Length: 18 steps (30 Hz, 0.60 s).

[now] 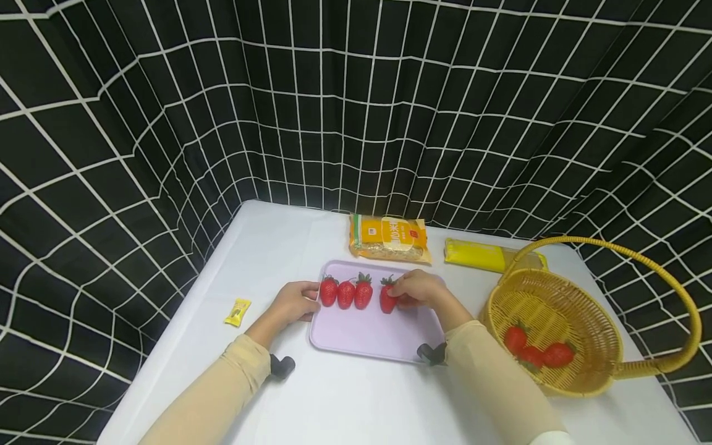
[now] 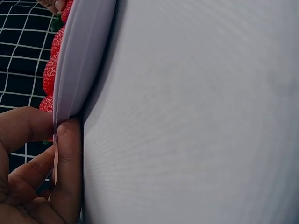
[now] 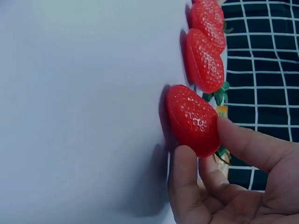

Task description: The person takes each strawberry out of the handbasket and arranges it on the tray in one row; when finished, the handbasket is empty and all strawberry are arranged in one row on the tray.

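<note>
A shallow lilac tray (image 1: 356,334) lies on the white table, with three strawberries (image 1: 346,295) side by side along its far left part. My left hand (image 1: 290,303) pinches the tray's left rim; in the left wrist view, thumb and fingers (image 2: 69,163) stand on either side of that edge. Over the tray's right half, my right hand (image 1: 418,289) holds a fourth strawberry (image 3: 192,120) between thumb and fingers, its leaves toward the far side. A small gap separates it from the row. Whether it touches the tray is hard to tell.
At the right stands a yellow wicker basket (image 1: 603,309) with a tall handle and three strawberries (image 1: 558,355) inside. Behind the tray lie an orange grain packet (image 1: 389,238) and a yellow packet (image 1: 474,254). A small yellow wrapped sweet (image 1: 238,312) lies at the left.
</note>
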Each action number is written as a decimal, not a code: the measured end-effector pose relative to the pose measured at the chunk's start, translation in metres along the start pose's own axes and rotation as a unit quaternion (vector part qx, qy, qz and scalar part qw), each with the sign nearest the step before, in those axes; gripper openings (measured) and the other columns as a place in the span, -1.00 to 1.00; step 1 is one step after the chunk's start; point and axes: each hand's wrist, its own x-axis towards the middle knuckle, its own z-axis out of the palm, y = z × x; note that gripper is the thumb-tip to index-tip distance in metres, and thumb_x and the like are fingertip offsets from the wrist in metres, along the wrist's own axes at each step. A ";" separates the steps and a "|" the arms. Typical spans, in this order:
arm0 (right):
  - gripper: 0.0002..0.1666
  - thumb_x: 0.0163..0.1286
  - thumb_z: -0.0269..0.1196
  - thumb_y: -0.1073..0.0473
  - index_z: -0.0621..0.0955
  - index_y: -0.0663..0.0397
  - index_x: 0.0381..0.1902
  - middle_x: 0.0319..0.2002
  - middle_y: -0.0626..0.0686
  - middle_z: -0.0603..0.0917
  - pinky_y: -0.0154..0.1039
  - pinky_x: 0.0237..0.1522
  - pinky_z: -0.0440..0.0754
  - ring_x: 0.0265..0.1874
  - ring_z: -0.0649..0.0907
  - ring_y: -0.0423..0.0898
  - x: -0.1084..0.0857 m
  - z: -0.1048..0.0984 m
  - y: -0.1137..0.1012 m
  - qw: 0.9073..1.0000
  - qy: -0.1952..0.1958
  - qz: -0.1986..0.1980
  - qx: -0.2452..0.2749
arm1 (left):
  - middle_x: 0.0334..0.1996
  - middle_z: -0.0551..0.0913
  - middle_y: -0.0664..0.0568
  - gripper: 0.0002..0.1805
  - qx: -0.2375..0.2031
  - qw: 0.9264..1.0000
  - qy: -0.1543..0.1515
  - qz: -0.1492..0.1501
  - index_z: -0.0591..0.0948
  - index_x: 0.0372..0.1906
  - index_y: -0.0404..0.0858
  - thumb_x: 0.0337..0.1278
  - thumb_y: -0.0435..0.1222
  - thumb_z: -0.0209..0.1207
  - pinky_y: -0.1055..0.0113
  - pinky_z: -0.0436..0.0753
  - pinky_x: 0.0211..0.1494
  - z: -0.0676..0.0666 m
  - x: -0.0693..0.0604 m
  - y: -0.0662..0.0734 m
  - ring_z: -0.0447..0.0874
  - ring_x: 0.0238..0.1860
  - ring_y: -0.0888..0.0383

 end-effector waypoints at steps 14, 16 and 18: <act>-0.82 0.24 0.34 0.28 0.65 0.32 -0.25 -0.36 0.12 0.66 -0.16 -0.14 0.76 -0.36 0.67 0.01 0.005 0.010 -0.005 1.000 0.000 -0.019 -0.008 | -0.14 0.60 -0.12 -0.37 0.001 1.000 0.002 -0.001 0.52 0.25 -0.34 -0.07 -0.52 0.29 0.33 0.78 -0.32 0.000 -0.001 0.002 0.69 -0.33 0.07; -0.81 0.25 0.34 0.28 0.64 0.32 -0.24 -0.35 0.12 0.66 -0.15 -0.14 0.76 -0.36 0.66 0.02 0.006 0.011 -0.005 1.000 0.000 -0.017 -0.004 | -0.14 0.59 -0.12 -0.37 0.001 1.000 0.001 0.001 0.52 0.25 -0.35 -0.08 -0.52 0.30 0.33 0.78 -0.32 0.000 -0.001 0.001 0.69 -0.33 0.06; -0.79 0.26 0.34 0.27 0.64 0.34 -0.22 -0.34 0.12 0.67 -0.13 -0.12 0.76 -0.34 0.66 0.03 0.005 0.011 -0.005 1.000 -0.004 -0.020 0.003 | -0.15 0.60 -0.13 -0.37 0.000 1.000 0.004 0.001 0.53 0.24 -0.35 -0.09 -0.52 0.30 0.32 0.78 -0.33 0.000 0.000 0.001 0.69 -0.33 0.06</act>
